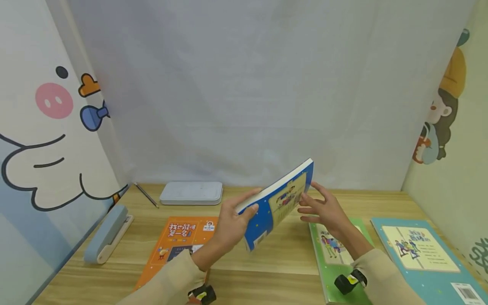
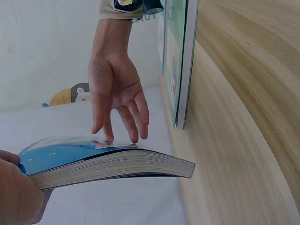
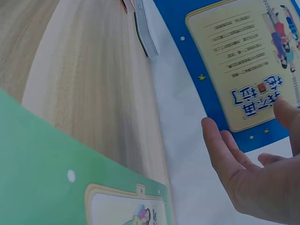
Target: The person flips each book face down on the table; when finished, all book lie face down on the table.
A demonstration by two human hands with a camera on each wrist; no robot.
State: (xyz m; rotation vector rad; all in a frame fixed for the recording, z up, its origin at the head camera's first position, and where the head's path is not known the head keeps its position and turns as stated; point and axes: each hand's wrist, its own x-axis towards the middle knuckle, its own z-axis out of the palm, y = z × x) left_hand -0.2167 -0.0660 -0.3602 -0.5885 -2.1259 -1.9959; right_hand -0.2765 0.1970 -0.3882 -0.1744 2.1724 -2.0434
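My left hand (image 1: 230, 224) grips a blue paperback book (image 1: 263, 218) by its left end, thumb on the cover that faces me and fingers behind. The book is held tilted above the table, its right end higher, and its page edges show in the left wrist view. At its right end is my right hand (image 1: 329, 214), fingers spread and extended, fingertips close to the cover. In the right wrist view the cover shows a cream panel (image 3: 239, 42) with printed lines and cartoon figures. Below my right forearm lies a green book (image 1: 324, 279).
An orange book (image 1: 162, 250) lies at left, partly behind my left arm, and a teal book (image 1: 431, 281) at far right. Toward the back left are a blue-grey stapler (image 1: 108, 235), a pencil (image 1: 146, 195) and a pale case (image 1: 191, 193). A grey-white curtain (image 1: 244, 93) hangs behind the table.
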